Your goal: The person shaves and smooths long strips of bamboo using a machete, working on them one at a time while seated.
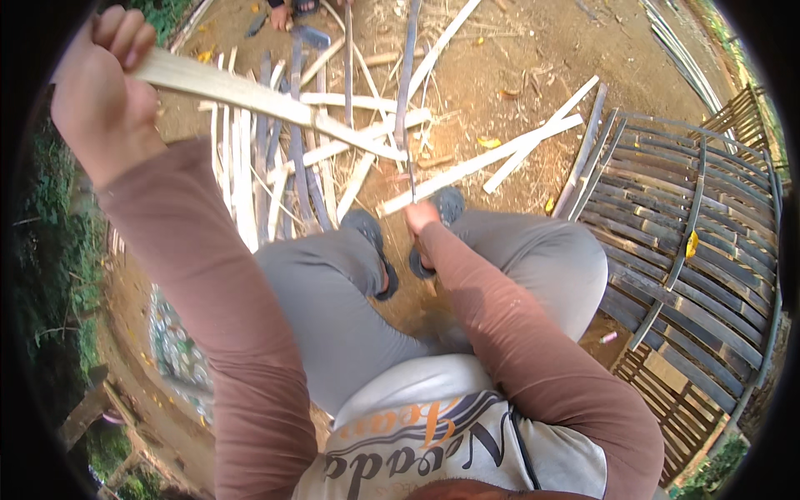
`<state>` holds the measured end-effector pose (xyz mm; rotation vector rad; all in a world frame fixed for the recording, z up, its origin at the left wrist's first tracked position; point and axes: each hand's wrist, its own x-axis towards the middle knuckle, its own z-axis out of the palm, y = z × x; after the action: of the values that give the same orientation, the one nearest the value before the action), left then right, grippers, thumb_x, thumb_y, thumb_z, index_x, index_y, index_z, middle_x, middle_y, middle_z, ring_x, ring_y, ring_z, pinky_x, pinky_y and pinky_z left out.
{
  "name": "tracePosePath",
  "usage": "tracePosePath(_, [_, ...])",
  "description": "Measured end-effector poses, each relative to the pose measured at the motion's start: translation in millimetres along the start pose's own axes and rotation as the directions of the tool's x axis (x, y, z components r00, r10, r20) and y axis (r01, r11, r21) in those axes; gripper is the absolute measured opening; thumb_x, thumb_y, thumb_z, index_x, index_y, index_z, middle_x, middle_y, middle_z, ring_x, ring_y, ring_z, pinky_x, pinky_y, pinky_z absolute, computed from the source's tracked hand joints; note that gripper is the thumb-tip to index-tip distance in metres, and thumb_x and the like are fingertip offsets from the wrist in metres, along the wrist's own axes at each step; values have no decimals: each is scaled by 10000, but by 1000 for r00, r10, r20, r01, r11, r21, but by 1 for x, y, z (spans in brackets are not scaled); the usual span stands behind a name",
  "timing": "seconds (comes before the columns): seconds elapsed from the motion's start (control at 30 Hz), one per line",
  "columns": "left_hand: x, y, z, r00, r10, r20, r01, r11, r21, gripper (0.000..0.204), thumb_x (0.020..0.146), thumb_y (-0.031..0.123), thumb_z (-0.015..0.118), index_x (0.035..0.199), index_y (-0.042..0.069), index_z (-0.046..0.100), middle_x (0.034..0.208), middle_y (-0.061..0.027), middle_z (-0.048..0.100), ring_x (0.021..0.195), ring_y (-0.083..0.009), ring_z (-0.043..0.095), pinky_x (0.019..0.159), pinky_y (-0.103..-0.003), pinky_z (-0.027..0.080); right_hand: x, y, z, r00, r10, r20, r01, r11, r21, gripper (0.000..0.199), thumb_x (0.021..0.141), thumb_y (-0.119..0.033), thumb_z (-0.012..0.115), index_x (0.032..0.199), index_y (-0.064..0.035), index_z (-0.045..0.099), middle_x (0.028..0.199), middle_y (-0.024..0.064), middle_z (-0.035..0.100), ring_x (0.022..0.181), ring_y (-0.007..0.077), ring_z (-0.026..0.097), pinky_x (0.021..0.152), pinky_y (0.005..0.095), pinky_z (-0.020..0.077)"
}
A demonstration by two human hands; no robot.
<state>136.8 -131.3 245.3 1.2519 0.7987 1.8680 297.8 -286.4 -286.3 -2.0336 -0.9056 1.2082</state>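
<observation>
Head view looks down on bare brown earth [533, 50] outdoors, strewn with split bamboo slats [275, 167] and shavings. Left hand [104, 83] is raised, clamped on a pale bamboo strip [267, 104] running down to the blade [410, 171] gripped in the closed right hand [419, 218]. A woven bamboo panel [683, 217] lies right; green plants [50, 242] border the left.

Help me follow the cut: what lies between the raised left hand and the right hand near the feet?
In the head view, one pale bamboo strip spans from the left hand to the knife blade above the right hand.
</observation>
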Motion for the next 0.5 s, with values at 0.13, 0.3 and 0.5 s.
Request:
tracePosePath(0.13, [0,5,-4,999,-16,-36,17,1000,19,321,1073,70,482,771,101,379,682,27,244,587,-91,227,536,-266,231,4,-17,1,926,253,281,-334,896,293,319,934,-253,662,776,22,630,592,130,582,445,249,543,439,425,430])
tracePosePath(0.3, [-1,-2,-7,998,-31,-59,31,999,9,299,1071,66,482,787,90,391,687,26,233,588,-96,230,540,-269,240,0,-68,-13,998,-61,4,54,908,416,282,927,-273,703,900,6,670,660,68,626,549,216,594,545,369,482])
tracePosePath(0.5, [10,-4,-7,995,-50,-81,54,997,52,320,1082,96,492,793,96,354,680,22,248,587,-98,245,538,-279,248,33,59,18,975,56,213,-2,969,-245,376,916,-297,668,916,76,714,717,198,706,660,282,723,604,408,542])
